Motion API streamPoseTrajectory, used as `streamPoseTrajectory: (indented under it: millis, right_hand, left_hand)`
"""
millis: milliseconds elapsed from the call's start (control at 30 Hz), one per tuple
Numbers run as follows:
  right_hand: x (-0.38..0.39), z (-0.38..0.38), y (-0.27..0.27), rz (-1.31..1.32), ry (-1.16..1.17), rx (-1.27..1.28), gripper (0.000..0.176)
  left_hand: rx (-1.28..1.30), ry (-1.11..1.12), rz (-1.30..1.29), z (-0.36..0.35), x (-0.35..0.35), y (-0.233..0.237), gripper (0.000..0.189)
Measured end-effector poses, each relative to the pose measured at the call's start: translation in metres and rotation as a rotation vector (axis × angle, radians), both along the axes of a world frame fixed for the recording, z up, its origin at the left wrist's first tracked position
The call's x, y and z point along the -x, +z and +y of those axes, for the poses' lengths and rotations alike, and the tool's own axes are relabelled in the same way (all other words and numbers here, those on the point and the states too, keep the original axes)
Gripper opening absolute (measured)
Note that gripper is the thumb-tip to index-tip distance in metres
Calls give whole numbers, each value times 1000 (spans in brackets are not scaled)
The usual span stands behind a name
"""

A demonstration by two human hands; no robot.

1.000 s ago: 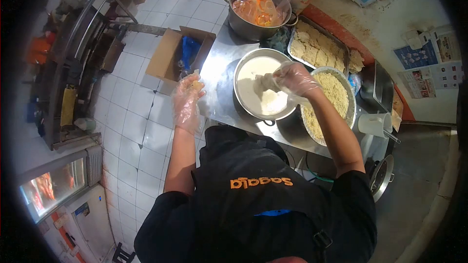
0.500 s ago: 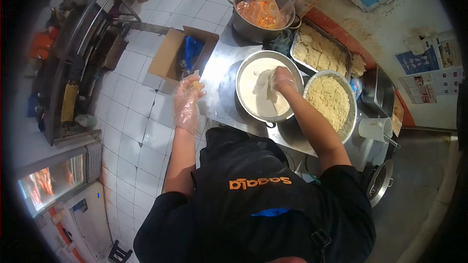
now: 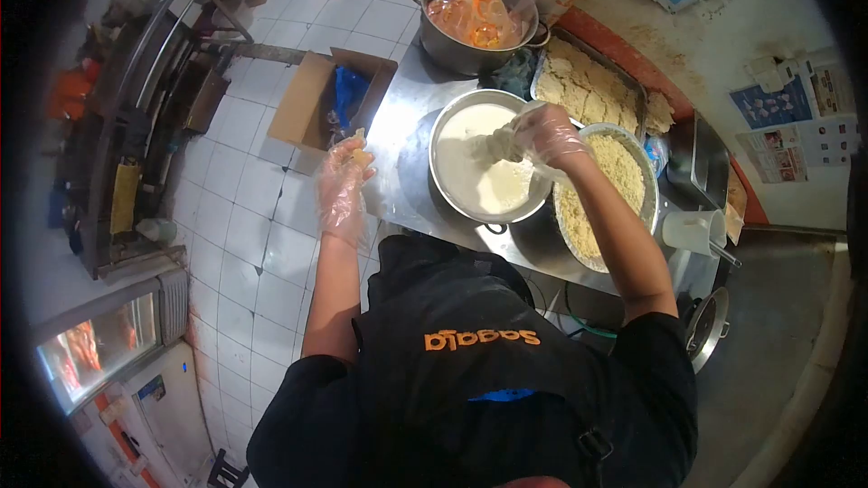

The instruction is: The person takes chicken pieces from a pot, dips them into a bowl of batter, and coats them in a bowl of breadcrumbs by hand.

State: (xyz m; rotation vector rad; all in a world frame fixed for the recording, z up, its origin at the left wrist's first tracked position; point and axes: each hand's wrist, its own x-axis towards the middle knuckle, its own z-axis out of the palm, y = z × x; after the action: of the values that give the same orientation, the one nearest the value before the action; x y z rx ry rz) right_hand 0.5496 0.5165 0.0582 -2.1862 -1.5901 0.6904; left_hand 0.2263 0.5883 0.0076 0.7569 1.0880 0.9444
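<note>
Our left hand waits off the table's edge as before, fingers half curled; we cannot tell if it holds anything. Over the batter bowl hangs the wet piece, pinched in our right hand, which has just come up out of the batter, beside the crumb bowl; the dip looks done

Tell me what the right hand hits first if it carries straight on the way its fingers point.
The right hand, pinching a batter-coated piece, points leftward over the batter bowl. Going straight on, it would probably meet the white batter first, or the bowl's far rim; its height is unclear.
</note>
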Motion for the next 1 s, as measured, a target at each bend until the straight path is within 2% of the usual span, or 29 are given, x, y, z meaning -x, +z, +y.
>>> streamPoseTrajectory:
  millis: [100,167,267,333,367,400,433,467,500,533,600,800,1000]
  right_hand:
    - [-5,-4,33,54,-22,-47,22]
    - [-3,-6,76,68,15,-42,8]
    - [3,-15,133,137,8,-146,12]
    - [21,-23,170,60,-99,-179,16]
    - [23,-23,167,61,-101,-182,16]
    - [23,-24,160,81,-63,-264,10]
    - [22,-25,148,101,-24,-345,11]
    - [0,-16,99,-384,261,-356,13]
    - [22,-15,93,385,-81,-219,15]
    - [22,-9,73,14,-28,-162,21]
    - [26,-2,39,-165,-13,-160,25]
    - [28,-8,-1,-33,-91,-175,27]
    - [19,-15,-5,6,-141,-202,27]
  left_hand:
    - [-18,-28,-45,-1,-7,-2,22]
    - [-23,-44,-12,-1,-11,1,21]
    - [-23,-51,31,-4,-16,8,21]
    - [-18,-50,44,-6,-16,9,21]
    - [-18,-47,35,-6,-16,6,21]
    - [-18,-44,27,-6,-15,5,22]
    - [-21,-45,27,-6,-14,5,22]
    - [-20,-47,40,-6,-13,5,24]
    - [-18,-49,52,-7,-13,5,26]
    - [-18,-50,54,-8,-12,5,26]
    - [-18,-46,65,-8,-10,4,25]
    - [-16,-25,68,-3,-2,-1,26]
    - [-39,-50,84,-6,-11,9,26]
